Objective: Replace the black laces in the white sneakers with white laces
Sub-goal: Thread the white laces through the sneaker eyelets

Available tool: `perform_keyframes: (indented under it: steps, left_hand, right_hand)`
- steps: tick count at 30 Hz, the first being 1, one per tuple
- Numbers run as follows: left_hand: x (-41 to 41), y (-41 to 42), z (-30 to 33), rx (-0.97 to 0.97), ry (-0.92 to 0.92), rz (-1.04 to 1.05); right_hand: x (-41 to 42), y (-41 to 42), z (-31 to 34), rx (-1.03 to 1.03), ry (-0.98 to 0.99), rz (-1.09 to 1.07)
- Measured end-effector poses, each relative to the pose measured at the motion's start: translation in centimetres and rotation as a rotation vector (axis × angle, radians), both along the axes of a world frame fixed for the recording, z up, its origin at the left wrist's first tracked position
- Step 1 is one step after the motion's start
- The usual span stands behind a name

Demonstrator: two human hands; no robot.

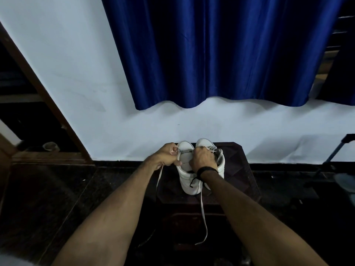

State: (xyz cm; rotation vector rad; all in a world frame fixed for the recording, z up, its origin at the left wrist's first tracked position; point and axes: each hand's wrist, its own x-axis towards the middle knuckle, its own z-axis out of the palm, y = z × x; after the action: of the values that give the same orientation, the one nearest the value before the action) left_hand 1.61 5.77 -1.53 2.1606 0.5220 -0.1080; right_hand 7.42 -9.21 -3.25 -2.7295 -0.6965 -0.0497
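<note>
- Sneakers [189,169], a white pair, stand side by side on a small dark table [238,160], toes toward the far edge by the wall, heels toward the person.
- Both shoes' long axes run from near edge to far edge, so the eyelet rows run straight away from the hands.
- The left hand [166,155] pinches one end of a white lace [204,214] at the left shoe's outer side, fingers curled round it; a strand hangs from this grip past the table's left edge.
- The right hand [202,160] is curled over the gap between the shoes, gripping lace at the top; just which strand it holds is hidden by the knuckles.
- Another length of white lace drops from under the right wrist over the near edge and trails down to the floor.
- The left shoe lies between the two hands, so I judge either hand can feed the next eyelet; the left is nearer its outer row.
- A black wristband [206,170] with a loose black cord sits on the right wrist.
- A blue curtain [221,54] hangs above on the wall, well clear.
- Nothing stands in the way; the long trailing end could snag on the near edge.
</note>
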Motion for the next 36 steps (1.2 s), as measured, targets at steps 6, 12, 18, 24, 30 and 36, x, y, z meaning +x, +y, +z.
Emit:
perform_keyframes:
  steps: [6,12,18,24,30,36]
  left_hand:
    - [0.0,-0.6,-0.1,0.205,-0.097,-0.009]
    - [-0.4,-1.9,0.1,0.375,-0.160,-0.033]
    - [-1.7,-1.9,0.2,0.333,-0.211,0.036]
    - [-3.0,-2.1,2.4,-0.424,-0.110,0.194]
    - [-2.0,-3.5,8.2,-1.079,-0.269,0.387]
    - [-2.4,-3.0,9.5,-1.181,-0.447,0.550]
  right_hand:
    - [-0.1,-0.1,0.3,0.046,0.030,-0.016]
    - [-0.2,-0.3,0.1,0.048,0.009,-0.008]
    - [-0.5,-0.7,0.0,0.161,-0.077,0.085]
    - [-0.6,-1.4,0.0,0.237,-0.138,0.170]
    - [-2.8,-1.1,1.8,0.403,0.267,0.352]
    - [-4.2,-2.5,5.3,0.945,0.968,0.528]
